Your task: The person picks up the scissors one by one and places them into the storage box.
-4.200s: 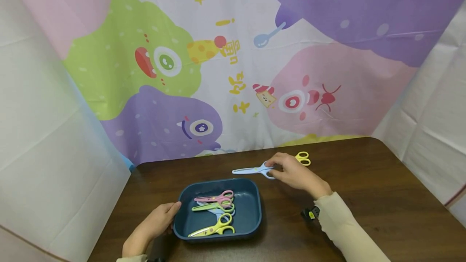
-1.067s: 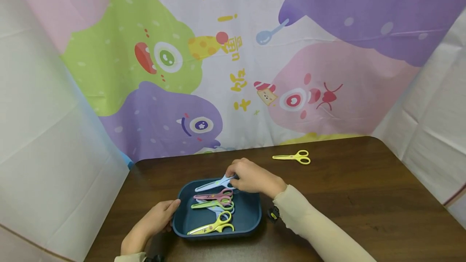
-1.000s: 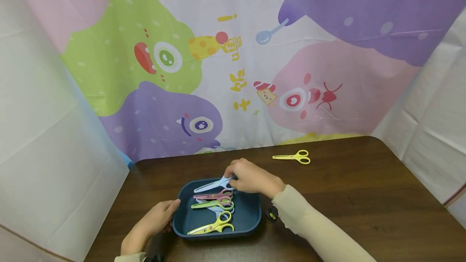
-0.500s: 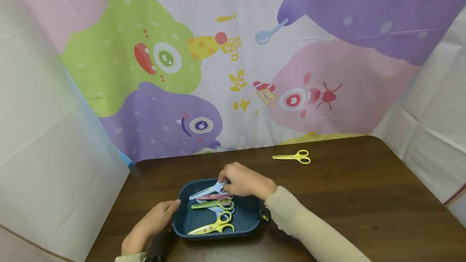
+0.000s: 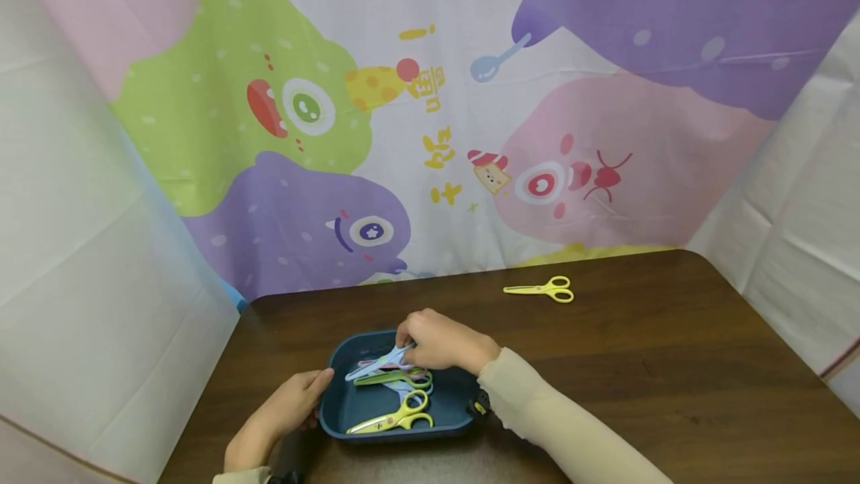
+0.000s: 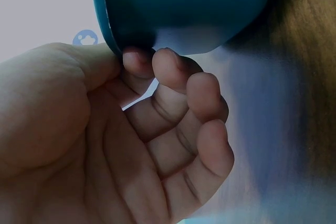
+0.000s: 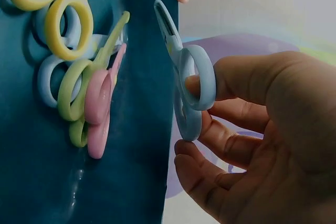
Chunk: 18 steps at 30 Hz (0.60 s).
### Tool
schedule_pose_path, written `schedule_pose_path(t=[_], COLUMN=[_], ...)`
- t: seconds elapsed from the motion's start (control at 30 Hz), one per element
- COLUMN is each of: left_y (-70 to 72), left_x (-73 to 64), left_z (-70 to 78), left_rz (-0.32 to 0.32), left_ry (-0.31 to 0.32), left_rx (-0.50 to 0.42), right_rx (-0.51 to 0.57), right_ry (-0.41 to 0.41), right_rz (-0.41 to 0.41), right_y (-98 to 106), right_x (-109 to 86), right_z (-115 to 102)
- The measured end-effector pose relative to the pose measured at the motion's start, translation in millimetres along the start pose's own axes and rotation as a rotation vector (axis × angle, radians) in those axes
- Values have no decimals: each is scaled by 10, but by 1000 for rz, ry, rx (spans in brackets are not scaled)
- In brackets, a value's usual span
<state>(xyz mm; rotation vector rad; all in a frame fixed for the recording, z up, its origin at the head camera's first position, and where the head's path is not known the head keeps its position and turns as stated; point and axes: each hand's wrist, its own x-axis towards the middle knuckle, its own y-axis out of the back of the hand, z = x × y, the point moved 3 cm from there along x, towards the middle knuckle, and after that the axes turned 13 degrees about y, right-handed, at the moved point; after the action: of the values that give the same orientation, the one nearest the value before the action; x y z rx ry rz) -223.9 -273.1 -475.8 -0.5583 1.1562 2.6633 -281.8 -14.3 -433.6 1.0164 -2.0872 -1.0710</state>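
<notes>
My right hand [image 5: 443, 340] holds a pair of light blue scissors [image 7: 177, 51] by the finger loops, over the left half of a dark blue tray [image 5: 452, 398]. The thumb goes through one loop, and the blades point left. My left hand [image 5: 290, 405] grips the tray's left side, thumb at the rim and fingers curled below it. Inside the tray lie yellow scissors [image 5: 390, 422], green scissors [image 5: 376, 379], pink scissors [image 7: 97, 140] and a second blue pair [image 7: 46, 80]. From the head view, the held blue scissors largely cover the pink pair.
Another pair of yellow scissors [image 5: 540, 290] lies on the brown wooden table [image 5: 638, 364], to the back right of the tray. A cartoon-printed cloth [image 5: 430, 133] hangs behind the table's far edge. White cloth walls [image 5: 87, 245] stand at both sides.
The right hand has carried the blue scissors from the table at the back into the space over the tray, then nearer and left across the pink pair. The left hand has stayed on the tray.
</notes>
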Motion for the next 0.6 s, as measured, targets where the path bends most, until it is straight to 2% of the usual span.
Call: schedule_pose_path(t=[0.1, 0.3, 0.6], left_y=[-2, -4, 1], left_x=[-2, 2, -2], left_z=[-4, -4, -6], left_rz=[2, 1, -6], left_ry=[6, 14, 5], left_rx=[-12, -15, -13], right_rx=[20, 129, 135], right_ry=[3, 57, 81], right_rz=[-26, -55, -81], right_y=[-24, -58, -23], right_x=[7, 14, -22], right_z=[-19, -49, -69])
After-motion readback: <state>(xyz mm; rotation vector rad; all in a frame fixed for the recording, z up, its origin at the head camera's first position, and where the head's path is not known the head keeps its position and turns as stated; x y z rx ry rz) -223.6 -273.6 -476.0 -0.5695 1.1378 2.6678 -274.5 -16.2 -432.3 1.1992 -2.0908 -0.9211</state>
